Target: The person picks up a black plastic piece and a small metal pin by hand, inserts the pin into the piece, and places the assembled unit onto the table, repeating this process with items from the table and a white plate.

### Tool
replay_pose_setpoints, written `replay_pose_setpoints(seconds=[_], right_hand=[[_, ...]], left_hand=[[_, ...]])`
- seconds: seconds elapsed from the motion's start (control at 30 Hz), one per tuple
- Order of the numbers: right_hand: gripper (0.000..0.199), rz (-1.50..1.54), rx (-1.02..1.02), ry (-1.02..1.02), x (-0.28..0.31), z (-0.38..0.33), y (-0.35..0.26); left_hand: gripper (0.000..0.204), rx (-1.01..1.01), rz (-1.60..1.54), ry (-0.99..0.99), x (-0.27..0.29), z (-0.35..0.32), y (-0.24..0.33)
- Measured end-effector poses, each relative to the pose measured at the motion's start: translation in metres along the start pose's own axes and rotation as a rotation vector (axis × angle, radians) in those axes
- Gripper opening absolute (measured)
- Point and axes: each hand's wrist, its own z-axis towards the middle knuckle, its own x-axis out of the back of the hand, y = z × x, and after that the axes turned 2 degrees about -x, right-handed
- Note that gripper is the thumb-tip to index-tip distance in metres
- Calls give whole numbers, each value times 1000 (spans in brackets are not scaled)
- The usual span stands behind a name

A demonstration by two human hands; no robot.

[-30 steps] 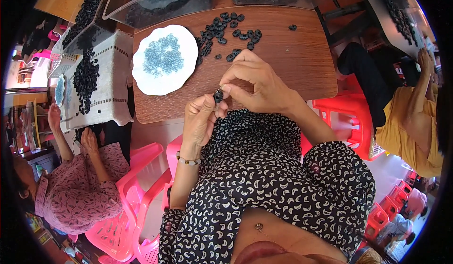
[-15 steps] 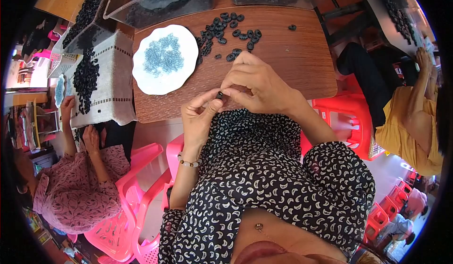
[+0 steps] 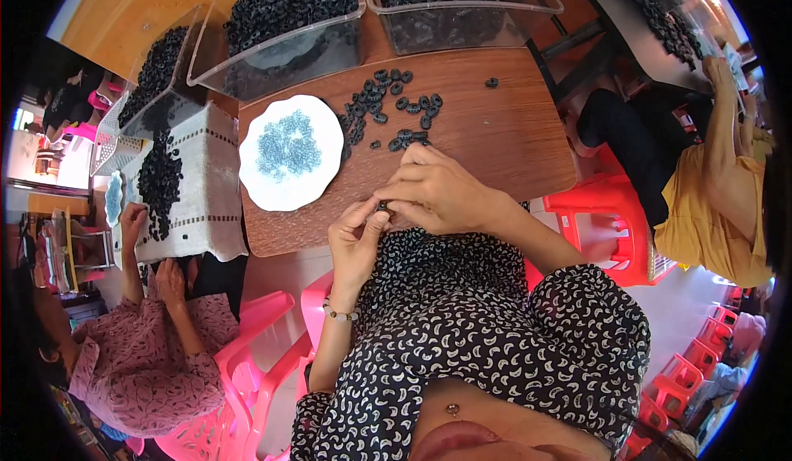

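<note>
Just past the table's near edge, my two hands meet over a small black ring-like part [image 3: 382, 206]. My left hand [image 3: 356, 242] pinches it between thumb and fingertips. The fingertips of my right hand [image 3: 445, 190] press together against the same part; whether they hold a second tiny piece is hidden. Beyond my right hand lie loose black ring-like parts [image 3: 375, 98], scattered over the brown table [image 3: 495, 148]. To the left is a white scalloped plate [image 3: 260, 189] bearing a heap of tiny clear bluish pieces [image 3: 289, 148].
Clear plastic bins [image 3: 285, 49] full of black parts line the table's far side. At left, a person in a pink patterned top [image 3: 140, 362] sits by a cloth-covered table [image 3: 202, 160] with black parts. A person in yellow [image 3: 714, 214] sits at right, near a red stool [image 3: 598, 222].
The whole view has tilted up, so the table and bins sit lower and more of the bins shows. My hands stay together on the small black part.
</note>
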Motion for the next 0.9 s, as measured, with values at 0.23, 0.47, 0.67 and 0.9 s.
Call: replay_pose_setpoints(seconds=[0.23, 0.47, 0.67, 0.9], right_hand=[[17, -30, -229, 96, 4, 4, 60], [14, -86, -234, 91, 3, 24, 73], [13, -105, -233, 99, -9, 30, 76], [15, -220, -156, 131, -29, 39, 73]], left_hand=[[28, 20, 25, 0, 5, 10, -5], [27, 2, -94, 96, 10, 15, -15], [28, -48, -71, 92, 11, 13, -20], [27, -74, -55, 73, 10, 11, -22]])
